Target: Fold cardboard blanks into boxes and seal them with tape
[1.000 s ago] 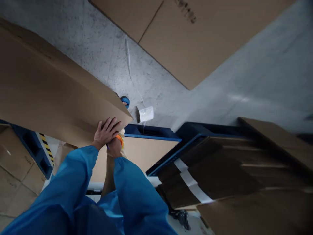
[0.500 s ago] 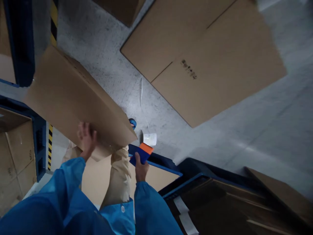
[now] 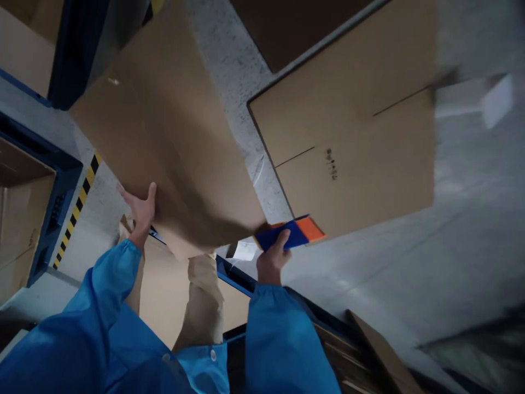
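Observation:
A brown cardboard carton (image 3: 172, 148), folded or partly flattened, stands tilted in front of my legs. My left hand (image 3: 141, 210) rests against its lower left edge, thumb and fingers spread apart. In my right hand (image 3: 274, 260) is a flat blue and orange packet (image 3: 289, 232), pinched under the thumb with its orange end pointing right. The packet is up against the carton's lower right corner; whether the fingers behind it also touch the carton is hidden. Past that corner, a flat cardboard sheet (image 3: 356, 164) with printed marks and slits lies to the right.
Blue pallets (image 3: 68, 180) with cardboard boxes (image 3: 28, 219) stand at the left. Yellow and black tape (image 3: 80, 205) runs along the grey floor (image 3: 369, 251). A white label roll or paper (image 3: 246, 250) lies behind my right hand. More cardboard (image 3: 381, 350) stands at lower right.
The carton has turned, its broad face now toward me. My left hand has shifted from its face to its edge. My right hand has moved right and up with the packet.

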A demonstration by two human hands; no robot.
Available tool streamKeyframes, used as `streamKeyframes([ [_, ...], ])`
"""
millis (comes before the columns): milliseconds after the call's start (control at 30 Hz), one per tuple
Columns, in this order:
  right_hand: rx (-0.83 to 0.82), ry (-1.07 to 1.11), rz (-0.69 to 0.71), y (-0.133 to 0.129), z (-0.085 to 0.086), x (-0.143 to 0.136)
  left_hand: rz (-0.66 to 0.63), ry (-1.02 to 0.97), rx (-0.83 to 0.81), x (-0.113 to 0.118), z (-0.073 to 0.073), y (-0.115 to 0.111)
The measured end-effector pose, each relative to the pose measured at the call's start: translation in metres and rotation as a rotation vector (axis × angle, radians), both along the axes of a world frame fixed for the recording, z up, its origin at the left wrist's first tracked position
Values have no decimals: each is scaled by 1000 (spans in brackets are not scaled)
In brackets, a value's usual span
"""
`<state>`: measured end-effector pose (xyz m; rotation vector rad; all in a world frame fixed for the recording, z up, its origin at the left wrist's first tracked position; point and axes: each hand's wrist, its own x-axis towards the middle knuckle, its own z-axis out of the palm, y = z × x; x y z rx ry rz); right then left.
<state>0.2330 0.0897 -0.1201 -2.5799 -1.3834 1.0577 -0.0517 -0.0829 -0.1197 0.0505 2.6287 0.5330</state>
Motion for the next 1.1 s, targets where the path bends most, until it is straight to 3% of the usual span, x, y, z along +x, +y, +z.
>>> streamKeyframes([
  [67, 85, 18, 43, 20, -2, -17, -154, 92, -37, -1, 1, 22],
  [133, 189, 26, 71, 31, 2, -34, -430, 69, -17, -1, -1, 42],
  [200, 261, 24, 75, 31, 13, -48, -690, -15, 24, -1, -5, 56],
  [233, 274, 22, 73, 28, 22, -54, -755, -44, 32, 0, -8, 60],
  [333, 239, 10, 60, 9, 54, -67, -795, -80, 31, -2, -12, 61],
  [433, 79, 11, 126, -15, 89, -82, -803, -134, 63, -10, 3, 60],
  [533, -222, 84, 294, -39, 122, -109, -692, -333, 190, -31, 36, 59],
  [633, -517, 244, 486, -58, 148, -144, -446, -720, 469, -60, 72, 50],
  [767, -675, 294, 691, -68, 164, -185, -278, -1130, 715, -94, 103, 14],
  [900, -717, 233, 854, -60, 166, -215, -178, -1192, 764, -109, 107, -19],
  [1100, -832, 183, 992, -46, 171, -247, 130, -1319, 842, -114, 84, -35],
])
